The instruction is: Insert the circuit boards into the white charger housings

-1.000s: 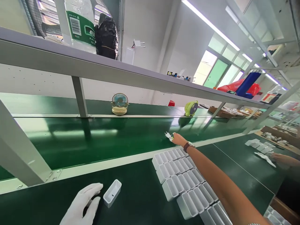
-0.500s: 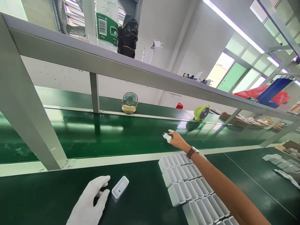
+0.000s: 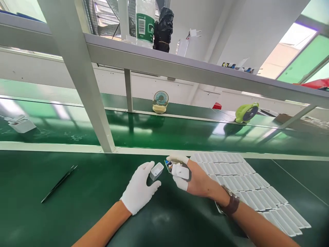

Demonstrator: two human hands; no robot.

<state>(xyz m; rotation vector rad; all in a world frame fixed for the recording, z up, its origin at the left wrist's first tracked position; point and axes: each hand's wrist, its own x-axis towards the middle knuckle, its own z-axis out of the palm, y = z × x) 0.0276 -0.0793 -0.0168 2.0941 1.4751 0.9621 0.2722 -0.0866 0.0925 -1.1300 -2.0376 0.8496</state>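
Observation:
My left hand (image 3: 140, 187), in a white glove, has thumb and fingers apart around a small white open-topped plastic housing (image 3: 156, 171). The housing is between the thumb and index finger; a firm grip on it does not show. Just to the right, my right hand (image 3: 189, 173) grips a charger circuit board with a white plug cover (image 3: 180, 170); small electronic parts show at its left end. White coverings are on this thumb and index finger, and a brown-strapped watch is at the wrist. Rows of white housings (image 3: 246, 181) lie behind and under the right forearm.
Black tweezers (image 3: 59, 184) lie on the dark green table at left. Beyond its pale edge runs a glossy green belt (image 3: 164, 139), with a white charger (image 3: 22, 124) at far left. A shelf post (image 3: 79, 79) rises left of centre. Two small fans (image 3: 160, 101) stand behind the belt.
My right hand has come back from above the green belt with the board to beside the housing. My left hand has closed in around the housing. The view has turned left.

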